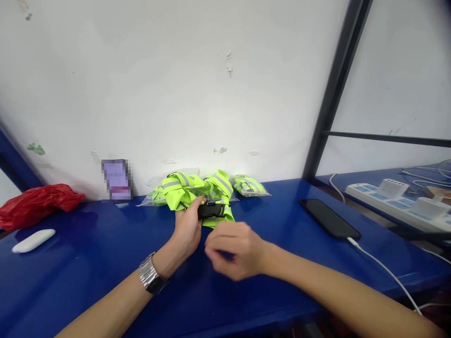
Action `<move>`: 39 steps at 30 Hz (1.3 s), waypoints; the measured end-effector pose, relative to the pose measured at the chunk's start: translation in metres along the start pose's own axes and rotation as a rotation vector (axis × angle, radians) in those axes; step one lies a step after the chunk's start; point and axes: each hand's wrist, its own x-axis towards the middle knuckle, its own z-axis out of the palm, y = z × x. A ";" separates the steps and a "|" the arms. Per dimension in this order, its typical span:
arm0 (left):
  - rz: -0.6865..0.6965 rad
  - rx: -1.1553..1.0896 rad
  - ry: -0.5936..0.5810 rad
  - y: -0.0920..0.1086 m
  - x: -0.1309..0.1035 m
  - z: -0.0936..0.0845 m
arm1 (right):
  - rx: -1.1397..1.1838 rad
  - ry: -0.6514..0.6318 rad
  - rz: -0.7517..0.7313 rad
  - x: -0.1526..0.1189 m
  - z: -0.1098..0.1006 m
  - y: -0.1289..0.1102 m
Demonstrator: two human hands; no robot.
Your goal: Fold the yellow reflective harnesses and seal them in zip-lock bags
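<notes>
A bundle of neon yellow-green reflective straps point(183, 188) with grey stripes rests near the wall, partly over clear plastic bags. My left hand point(188, 225), wearing a metal watch point(152, 274) at the wrist, is closed around a black plastic side-release buckle point(213, 211) on these straps. My right hand point(237, 249) hovers just in front and to the right of the buckle, fingers curled toward the thumb and slightly blurred. Whether its fingertips hold anything is hidden.
A bagged strap bundle point(249, 185) lies at the wall. On the blue table point(105, 272) are a red plastic bag point(38, 204), a white oval object point(34, 241) and a black phone point(329, 218) with a white cable. A blurred-out phone point(118, 180) leans left; power strips point(398, 202) lie right.
</notes>
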 end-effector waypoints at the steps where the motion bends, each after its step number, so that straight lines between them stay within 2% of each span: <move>1: -0.009 -0.018 0.007 0.002 -0.001 0.001 | 0.081 -0.075 0.068 0.000 0.005 -0.004; 3: -0.030 -0.044 0.009 0.006 -0.003 0.002 | 0.236 -0.123 0.275 0.001 0.013 -0.004; 4: -0.042 -0.048 0.006 0.008 -0.004 0.002 | 0.320 -0.088 0.385 0.001 0.016 0.000; 8: -0.108 -0.025 -0.020 0.009 -0.005 -0.002 | 0.746 0.198 0.695 0.003 0.022 0.022; 10: -0.119 -0.006 -0.054 0.005 -0.007 -0.004 | 0.935 0.317 0.775 0.004 0.023 0.030; 12: -0.112 0.016 -0.086 0.000 -0.011 -0.006 | 1.023 0.448 0.842 0.005 0.022 0.033; 15: -0.132 0.084 -0.105 -0.007 -0.017 -0.010 | 1.029 0.679 0.935 0.006 0.019 0.036; 18: -0.165 0.135 -0.090 -0.011 -0.020 -0.015 | 1.040 0.788 0.981 0.006 0.014 0.039; 22: -0.181 0.112 -0.127 -0.007 -0.016 -0.023 | 1.007 0.717 0.963 0.003 0.011 0.041; 25: -0.167 0.195 -0.087 -0.007 -0.010 -0.028 | 0.925 0.637 0.939 0.000 0.013 0.040; 27: -0.100 0.307 -0.096 -0.010 -0.007 -0.032 | 0.861 0.584 0.918 -0.002 0.016 0.038; 31: 0.125 0.575 -0.155 -0.019 -0.001 -0.041 | 0.728 0.479 0.878 -0.005 0.019 0.040; 35: 0.265 0.795 -0.208 -0.024 0.002 -0.048 | 0.442 0.424 0.954 -0.011 0.016 0.048; 37: 0.312 0.847 -0.224 -0.024 0.002 -0.050 | 0.232 0.359 0.983 -0.013 0.014 0.050; 39: 0.371 0.894 -0.272 -0.024 0.002 -0.050 | 0.033 0.271 0.946 -0.014 0.011 0.047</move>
